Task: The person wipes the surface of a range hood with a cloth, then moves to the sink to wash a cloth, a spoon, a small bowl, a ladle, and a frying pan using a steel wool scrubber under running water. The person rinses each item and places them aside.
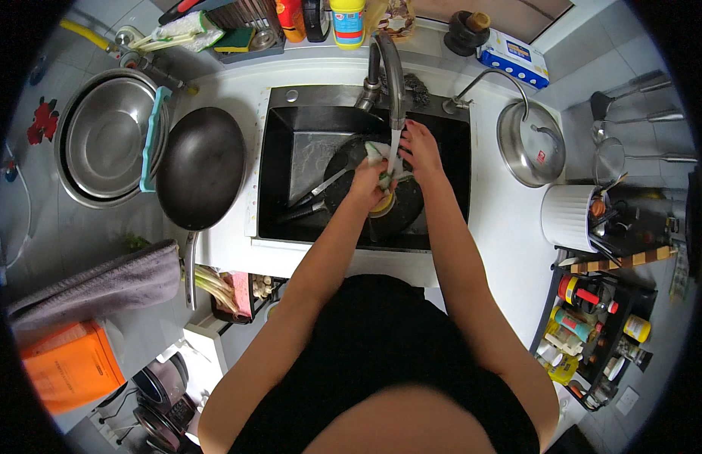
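Note:
Water runs from the metal faucet (394, 79) into the dark sink (450, 198). Beneath the stream, my left hand (369, 180) grips a white and green dishcloth (377, 150), partly hidden by its fingers. My right hand (422, 146) is beside the stream with its fingers spread, near the spout; nothing shows in it. Below both hands lies a dark round pan (405, 213) in the sink. A small yellow-rimmed dish (383, 207) is under my left hand, partly covered. To the left, a long-handled metal utensil (327, 183) leans in the basin.
A frying pan (201, 167) rests on the left counter, its handle past the edge. Steel basins (110, 127) hang on the left wall. At the right are a pot lid (531, 144), a white utensil holder (566, 218) and a thin curved tap (493, 74). Bottles (347, 22) line the back ledge.

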A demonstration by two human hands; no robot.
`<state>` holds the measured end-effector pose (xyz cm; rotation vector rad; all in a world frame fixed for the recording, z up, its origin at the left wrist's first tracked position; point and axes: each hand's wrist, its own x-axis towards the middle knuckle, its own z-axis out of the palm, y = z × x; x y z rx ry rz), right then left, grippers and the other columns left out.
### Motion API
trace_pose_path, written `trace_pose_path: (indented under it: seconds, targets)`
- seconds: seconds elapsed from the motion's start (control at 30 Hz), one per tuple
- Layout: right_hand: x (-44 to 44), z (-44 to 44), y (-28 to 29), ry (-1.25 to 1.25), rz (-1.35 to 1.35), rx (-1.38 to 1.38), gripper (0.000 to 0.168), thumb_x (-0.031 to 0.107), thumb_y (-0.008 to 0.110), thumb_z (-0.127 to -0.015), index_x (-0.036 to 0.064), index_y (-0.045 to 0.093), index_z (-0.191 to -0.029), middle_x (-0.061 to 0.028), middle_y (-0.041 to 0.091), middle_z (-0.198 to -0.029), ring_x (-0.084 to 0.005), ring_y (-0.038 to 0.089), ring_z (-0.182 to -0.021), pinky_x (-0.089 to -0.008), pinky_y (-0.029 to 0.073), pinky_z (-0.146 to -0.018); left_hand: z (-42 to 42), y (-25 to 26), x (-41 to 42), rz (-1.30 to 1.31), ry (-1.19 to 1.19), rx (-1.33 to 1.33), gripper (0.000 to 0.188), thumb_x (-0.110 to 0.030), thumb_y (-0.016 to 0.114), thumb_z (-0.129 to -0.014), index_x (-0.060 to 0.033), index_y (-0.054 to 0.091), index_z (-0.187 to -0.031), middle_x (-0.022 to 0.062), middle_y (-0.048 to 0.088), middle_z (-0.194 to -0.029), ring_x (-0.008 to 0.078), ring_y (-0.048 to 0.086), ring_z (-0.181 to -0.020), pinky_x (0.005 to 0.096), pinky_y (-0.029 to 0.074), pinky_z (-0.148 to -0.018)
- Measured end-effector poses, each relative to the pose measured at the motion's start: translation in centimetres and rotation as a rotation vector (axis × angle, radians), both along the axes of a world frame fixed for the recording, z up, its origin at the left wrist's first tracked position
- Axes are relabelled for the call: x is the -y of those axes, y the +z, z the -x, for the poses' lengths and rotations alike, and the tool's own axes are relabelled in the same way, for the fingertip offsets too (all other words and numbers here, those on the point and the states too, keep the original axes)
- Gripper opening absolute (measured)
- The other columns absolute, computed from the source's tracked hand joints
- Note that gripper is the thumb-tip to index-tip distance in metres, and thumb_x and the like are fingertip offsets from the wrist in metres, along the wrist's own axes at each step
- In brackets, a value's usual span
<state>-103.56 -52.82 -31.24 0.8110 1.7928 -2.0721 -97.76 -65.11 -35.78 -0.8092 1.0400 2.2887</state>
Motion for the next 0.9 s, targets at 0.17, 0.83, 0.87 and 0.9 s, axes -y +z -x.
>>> trace_pose_path:
  seconds: [0.17,0.83,0.87,0.9]
  targets:
    - [0.3,5.2,-4.1,-0.185,0.751,-0.123,0.04,0.033,0.049,-0.098,-0.004,0.051,-0.114,-0.0239,0.056,-0.111,-0.0388,0.058,-0.1,-0.0513,0.052,-0.092,-0.3,0.9,-2.9,0.419,-0.189,-0.092,0.027,-0.017,0.065,-0.088,-0.0067,0.059,-0.112,0.0077,0.063,-0.088,0.0194,0.059,-0.071,0.0335,0.045,-0.051]
    - [0.2,-5.9,-0.6,-0.077,0.831,0.199,0.064,0.066,0.031,-0.096,0.017,0.053,-0.13,-0.0059,0.059,-0.126,-0.029,0.057,-0.114,-0.0509,0.046,-0.095,-0.2,3.8,0.6,1.519,-0.15,-1.106,0.027,-0.028,0.066,-0.087,-0.0068,0.063,-0.104,0.0167,0.055,-0.098,0.0351,0.058,-0.088,0.0412,0.048,-0.072]
    - [0.1,-5.5,-1.6,-0.041,0.803,0.167,0.058,0.062,0.039,-0.096,0.015,0.056,-0.126,-0.0064,0.06,-0.123,-0.0265,0.058,-0.111,-0.0464,0.046,-0.095,-0.6,4.1,0.1,1.517,-0.142,-1.199,0.028,-0.029,0.066,-0.086,-0.007,0.06,-0.103,0.0168,0.05,-0.101,0.0381,0.055,-0.09,0.0449,0.047,-0.074]
    - [0.2,-5.2,-3.0,-0.029,0.816,0.19,0.057,0.061,0.042,-0.095,0.014,0.057,-0.123,-0.0061,0.06,-0.122,-0.0252,0.057,-0.111,-0.0458,0.047,-0.093,-1.2,4.5,-0.3,1.473,-0.197,-1.143,0.028,-0.028,0.065,-0.087,-0.0062,0.059,-0.104,0.0171,0.049,-0.101,0.0379,0.055,-0.089,0.0443,0.047,-0.072]
